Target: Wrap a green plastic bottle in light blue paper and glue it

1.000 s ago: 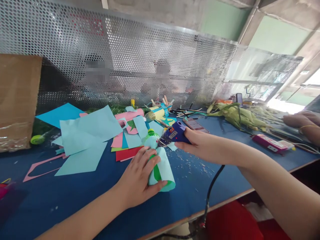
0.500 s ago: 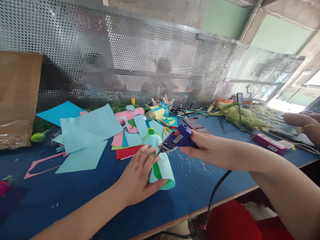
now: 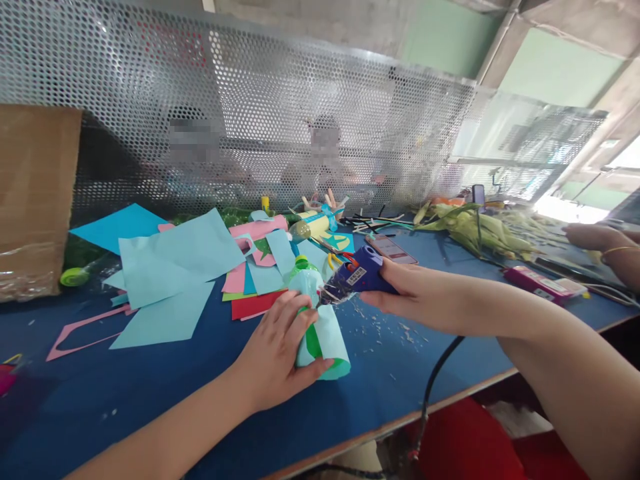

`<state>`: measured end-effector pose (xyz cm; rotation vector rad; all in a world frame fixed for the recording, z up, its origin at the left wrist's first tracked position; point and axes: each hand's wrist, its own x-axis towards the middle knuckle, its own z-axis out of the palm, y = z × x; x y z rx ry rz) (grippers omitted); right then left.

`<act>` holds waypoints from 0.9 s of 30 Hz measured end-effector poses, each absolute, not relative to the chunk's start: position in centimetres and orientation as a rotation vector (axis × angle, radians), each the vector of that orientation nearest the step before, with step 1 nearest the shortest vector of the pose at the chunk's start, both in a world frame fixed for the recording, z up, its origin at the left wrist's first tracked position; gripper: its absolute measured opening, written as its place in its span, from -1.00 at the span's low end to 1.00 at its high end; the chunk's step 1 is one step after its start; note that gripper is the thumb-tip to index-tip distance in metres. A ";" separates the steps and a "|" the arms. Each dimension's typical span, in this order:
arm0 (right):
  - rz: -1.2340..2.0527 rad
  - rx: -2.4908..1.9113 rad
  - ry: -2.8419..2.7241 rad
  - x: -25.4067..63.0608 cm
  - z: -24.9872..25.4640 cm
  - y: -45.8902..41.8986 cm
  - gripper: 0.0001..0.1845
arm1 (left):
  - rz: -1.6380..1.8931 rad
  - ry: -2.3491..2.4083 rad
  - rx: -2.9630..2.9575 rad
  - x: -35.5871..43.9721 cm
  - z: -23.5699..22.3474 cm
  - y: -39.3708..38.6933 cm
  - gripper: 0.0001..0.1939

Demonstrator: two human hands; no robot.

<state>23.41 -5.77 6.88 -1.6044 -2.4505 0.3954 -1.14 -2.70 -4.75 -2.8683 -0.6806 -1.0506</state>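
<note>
My left hand is wrapped round a green bottle covered in light blue paper, which lies on its side on the blue table. My right hand grips a blue hot glue gun. Its nozzle touches the paper wrap near the bottle's neck, just past my left fingertips. A black cord runs from the gun down over the table's front edge.
Sheets and scraps of blue, pink, red and green paper lie at the back left. A phone lies behind the gun, corn husks at the right. Another person's hand rests at the far right. A perforated metal screen closes the back.
The glue gun has swung right and down so that its nozzle meets the paper wrap. My left hand and the bottle have stayed put.
</note>
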 end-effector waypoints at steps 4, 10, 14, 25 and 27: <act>0.390 -1.649 -2.455 23.5 7.2 -6.5 -0.65 | -1.065 -0.679 -2.859 -1.1 -4.9 -2.7 -0.60; 0.389 -1.644 -2.442 23.6 7.3 -7.0 -0.67 | -1.093 -0.697 -2.885 -1.1 -5.2 -2.6 -0.63; 0.369 -1.607 -2.422 23.5 6.9 -6.6 -0.66 | -1.092 -0.702 -2.876 -1.2 -5.3 -2.6 -0.62; 0.365 -1.611 -2.414 23.3 7.5 -7.1 -0.64 | -1.087 -0.707 -2.877 -1.2 -5.2 -2.6 -0.64; 0.366 -1.633 -2.417 23.3 7.6 -7.4 -0.65 | -1.081 -0.703 -2.884 -1.2 -5.2 -2.6 -0.65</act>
